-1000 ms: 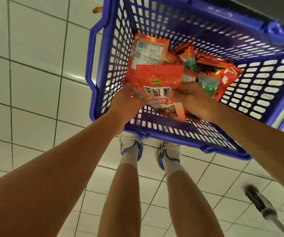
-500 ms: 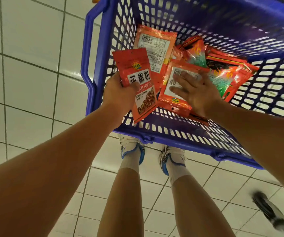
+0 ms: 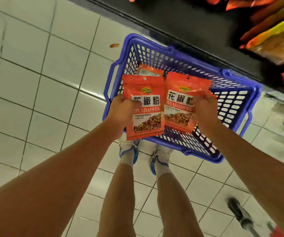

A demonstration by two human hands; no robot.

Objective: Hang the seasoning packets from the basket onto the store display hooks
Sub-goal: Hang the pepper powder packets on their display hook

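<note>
My left hand (image 3: 123,108) grips an orange seasoning packet (image 3: 143,106) by its left edge, upright, with the hang hole at the top. My right hand (image 3: 202,108) holds a second matching packet (image 3: 182,100) by its right edge. Both packets hang side by side above the blue plastic basket (image 3: 237,100) on the floor. One more packet (image 3: 149,71) shows in the basket behind them; the rest of the basket's inside is hidden. Blurred packets on the store display (image 3: 274,40) fill the top right corner; no hooks are visible.
The basket stands on white floor tiles against the dark base of the display shelf (image 3: 172,23). My legs and white-and-blue shoes (image 3: 128,149) are just in front of it. A small orange scrap (image 3: 114,45) lies on the floor. A dark blurred object (image 3: 240,214) is at the lower right.
My right hand, flat on the packets in the basket before, now holds one. Both hands have lifted out of the basket, and the view has pulled back and up, revealing the display.
</note>
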